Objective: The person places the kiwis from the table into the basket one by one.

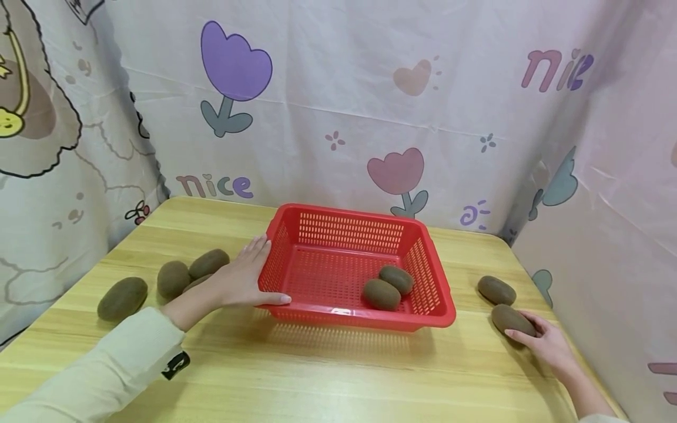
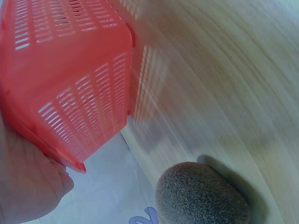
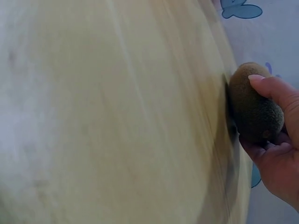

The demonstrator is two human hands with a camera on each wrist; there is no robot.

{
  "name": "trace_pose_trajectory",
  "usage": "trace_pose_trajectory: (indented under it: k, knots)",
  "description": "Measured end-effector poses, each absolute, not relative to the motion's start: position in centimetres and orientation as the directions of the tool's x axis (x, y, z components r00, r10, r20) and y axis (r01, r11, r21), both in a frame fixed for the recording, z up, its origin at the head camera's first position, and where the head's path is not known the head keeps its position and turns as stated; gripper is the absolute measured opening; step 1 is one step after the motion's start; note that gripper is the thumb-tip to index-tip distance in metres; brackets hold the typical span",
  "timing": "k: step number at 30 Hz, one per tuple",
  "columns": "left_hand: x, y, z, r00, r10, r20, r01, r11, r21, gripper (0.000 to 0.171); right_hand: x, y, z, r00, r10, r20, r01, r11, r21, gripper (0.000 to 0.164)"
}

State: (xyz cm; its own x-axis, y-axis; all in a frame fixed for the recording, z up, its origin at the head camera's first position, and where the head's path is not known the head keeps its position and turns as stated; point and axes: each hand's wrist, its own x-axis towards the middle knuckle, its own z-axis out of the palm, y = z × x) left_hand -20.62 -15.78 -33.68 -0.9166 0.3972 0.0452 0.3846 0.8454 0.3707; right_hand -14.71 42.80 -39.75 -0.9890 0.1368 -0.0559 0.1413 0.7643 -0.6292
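Note:
A red plastic basket (image 1: 338, 314) with slotted walls stands on the table, two brown kiwis (image 1: 382, 295) lying together in its right part. My left hand (image 1: 240, 279) rests at its front left corner, fingers stretched along the left rim and thumb lying over the front rim. From the left wrist, the palm shows against the outside of the basket (image 2: 79, 98). At the table's right side, my right hand (image 1: 547, 341) holds a kiwi (image 1: 510, 322) between thumb and fingers. The right wrist view shows this kiwi (image 3: 252, 109) low by the table edge, the thumb across its upper part.
Another kiwi (image 1: 497, 290) lies just behind the right hand. Several more are left of the basket, including one kiwi (image 1: 123, 298) near the left edge and another kiwi (image 1: 173, 279) beside the left forearm. Printed cloth (image 1: 328, 106) hangs around the wooden table (image 1: 338, 376).

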Motion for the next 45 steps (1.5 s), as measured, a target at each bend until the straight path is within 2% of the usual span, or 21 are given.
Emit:
trace_pose_trajectory:
  k: [4, 11, 23, 33, 45]
  knots:
    - [-20.6, -15.7, -33.6, -0.916, 0.398, 0.044, 0.385, 0.846, 0.368, 0.123, -14.6, 42.7, -39.4, -0.989, 0.133, -0.066, 0.144, 0.750, -0.646, 0.072]
    - [-20.6, -15.7, -33.6, -0.915, 0.400, 0.040, 0.386, 0.847, 0.365, 0.123, -14.9, 42.2, -38.8, -0.990, 0.136, 0.045, 0.069, 0.730, -0.680, 0.066]
    - [-20.6, -15.6, -33.6, -0.918, 0.394, 0.036, 0.379, 0.851, 0.364, 0.123, -15.7, 40.7, -36.8, -0.992, 0.126, 0.000, 0.087, 0.689, -0.719, 0.071]
    - [-20.5, -15.6, -33.5, -0.919, 0.393, 0.034, 0.378, 0.852, 0.362, 0.123, -16.4, 39.6, -35.8, -0.990, 0.113, 0.087, 0.010, 0.661, -0.750, 0.063]
    - [-20.5, -15.6, -33.5, -0.919, 0.393, 0.034, 0.378, 0.853, 0.361, 0.123, -17.8, 36.3, -33.5, -0.979, 0.190, 0.079, 0.070, 0.669, -0.740, 0.071]
